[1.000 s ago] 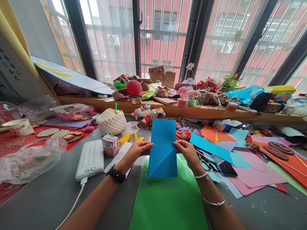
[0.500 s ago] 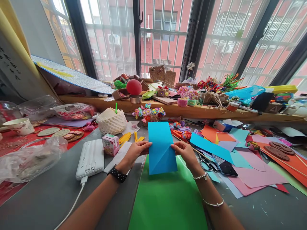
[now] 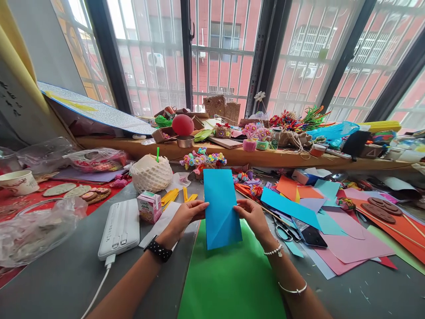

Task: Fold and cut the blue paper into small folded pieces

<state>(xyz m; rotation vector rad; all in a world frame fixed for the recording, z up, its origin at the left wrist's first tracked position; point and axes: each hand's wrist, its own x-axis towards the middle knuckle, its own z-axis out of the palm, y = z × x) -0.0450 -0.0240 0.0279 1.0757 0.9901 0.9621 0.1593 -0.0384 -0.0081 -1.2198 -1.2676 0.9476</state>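
Note:
Between my two hands is a blue sheet of paper (image 3: 222,208), held up and tilted, with a diagonal crease across its lower part. My left hand (image 3: 187,216) pinches its left edge between thumb and fingers. On the right edge, my right hand (image 3: 250,216) pinches it the same way, fingers partly behind the sheet. Beneath the paper lies a glossy green sheet (image 3: 229,283) on the grey table. A second blue paper strip (image 3: 290,208) rests to the right, close to the scissors (image 3: 283,230) and a dark phone (image 3: 312,234).
Left of my hands are a white power bank (image 3: 120,228) with a cable, a pink drink carton (image 3: 149,207) and a netted coconut (image 3: 152,173). Coloured paper (image 3: 355,248) covers the right side. Crafts line the wooden sill (image 3: 133,148) under the window.
The view has shifted slightly, so most things sit a little further left. Both hands still grip the blue paper, which now looks slightly narrower and turned.

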